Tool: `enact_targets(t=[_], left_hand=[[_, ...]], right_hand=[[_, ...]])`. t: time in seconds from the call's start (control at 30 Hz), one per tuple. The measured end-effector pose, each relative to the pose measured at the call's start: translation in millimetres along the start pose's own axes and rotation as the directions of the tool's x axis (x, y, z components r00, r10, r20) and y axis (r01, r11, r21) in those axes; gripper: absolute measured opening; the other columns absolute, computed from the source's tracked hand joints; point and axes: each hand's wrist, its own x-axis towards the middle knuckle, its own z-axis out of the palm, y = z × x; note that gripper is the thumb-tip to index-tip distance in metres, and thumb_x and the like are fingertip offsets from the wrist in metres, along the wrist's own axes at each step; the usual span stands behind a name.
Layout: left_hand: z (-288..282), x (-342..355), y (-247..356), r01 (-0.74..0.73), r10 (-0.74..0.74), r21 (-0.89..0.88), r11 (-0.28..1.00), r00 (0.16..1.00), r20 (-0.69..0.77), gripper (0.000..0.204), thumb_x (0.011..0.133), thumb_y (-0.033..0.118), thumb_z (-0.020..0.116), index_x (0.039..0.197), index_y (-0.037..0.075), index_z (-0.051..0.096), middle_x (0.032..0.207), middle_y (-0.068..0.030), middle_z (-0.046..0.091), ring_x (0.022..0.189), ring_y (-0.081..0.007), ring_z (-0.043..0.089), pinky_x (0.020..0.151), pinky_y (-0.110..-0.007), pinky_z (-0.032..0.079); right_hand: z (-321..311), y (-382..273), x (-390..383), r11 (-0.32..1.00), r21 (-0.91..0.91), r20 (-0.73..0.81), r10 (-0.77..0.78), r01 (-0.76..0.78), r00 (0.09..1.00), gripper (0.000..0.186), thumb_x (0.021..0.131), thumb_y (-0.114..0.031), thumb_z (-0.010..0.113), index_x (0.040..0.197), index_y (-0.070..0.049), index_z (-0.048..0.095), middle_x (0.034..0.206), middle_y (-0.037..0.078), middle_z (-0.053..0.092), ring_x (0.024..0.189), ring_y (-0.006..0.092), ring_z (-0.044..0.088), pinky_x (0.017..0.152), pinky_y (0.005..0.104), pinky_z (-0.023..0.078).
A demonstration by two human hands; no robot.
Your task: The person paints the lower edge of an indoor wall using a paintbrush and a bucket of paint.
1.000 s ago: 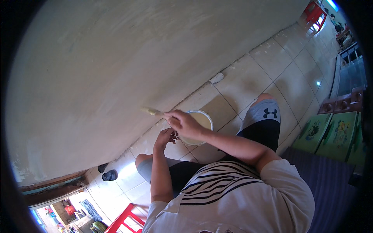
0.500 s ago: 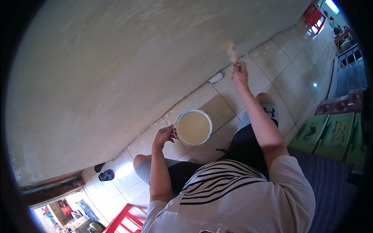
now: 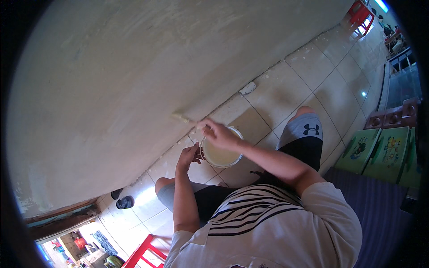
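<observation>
My right hand [image 3: 217, 134] grips a paintbrush [image 3: 182, 117], its bristles blurred against the plastered wall [image 3: 125, 89] just above the floor line. The hand hangs over a round white bucket [image 3: 225, 157] of pale cream paint and hides part of it. My left hand [image 3: 187, 158] holds the bucket's wire handle at its left side, with the bucket between my knees on or just above the tiled floor [image 3: 295, 85].
A pale scrap [image 3: 248, 88] lies at the wall's foot, dark sandals [image 3: 125, 202] at lower left. A red chair [image 3: 359, 18] is at top right, another [image 3: 143, 252] at bottom left. Green and brown drawers [image 3: 371, 156] stand at my right beside a purple surface [image 3: 380, 210].
Since half a second ago my right hand with the brush has swept from upper right back leftward and down over the bucket, to near where it was a second ago. My left hand stays put.
</observation>
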Motion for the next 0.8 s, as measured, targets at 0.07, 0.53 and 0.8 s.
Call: enact_targets(t=[0.07,0.53,0.8], left_hand=[[0.8,-1.6,1.0,0.002,-0.002,0.024,1.000,1.000,0.007,0.049,0.095,0.044,0.053,0.095,-0.004,0.065,0.077,-0.0119,0.068,0.065,-0.0220,0.067,0.053,-0.032,0.053],[3.5,-1.1,7.9,-0.007,0.008,0.087,0.996,1.000,-0.010,0.052,0.094,0.046,0.054,0.095,-0.004,0.067,0.081,-0.0131,0.069,0.064,-0.0224,0.067,0.054,-0.033,0.054],[3.6,-4.8,6.5,0.044,-0.037,0.098,0.994,0.996,-0.077,0.056,0.093,0.051,0.053,0.091,-0.003,0.067,0.078,-0.0133,0.069,0.062,-0.0223,0.068,0.052,-0.031,0.052]], right_hand=[[-42.2,6.9,16.6,0.999,-0.039,-0.037,0.010,-0.011,0.999,0.027,0.096,-0.023,0.059,0.113,-0.003,0.057,0.096,0.011,0.065,0.085,0.0153,0.062,0.075,0.0295,0.050],[-169.3,4.4,64.8,0.997,-0.067,-0.735,-0.026,-0.033,0.678,0.022,0.098,-0.017,0.050,0.119,-0.011,0.044,0.083,0.000,0.051,0.066,0.0081,0.046,0.055,0.0250,0.041],[-3.1,-105.3,2.6,1.000,0.006,-0.181,-0.010,0.011,0.983,0.028,0.099,-0.021,0.049,0.122,-0.007,0.041,0.085,0.011,0.056,0.076,0.0212,0.058,0.068,0.0361,0.048]])
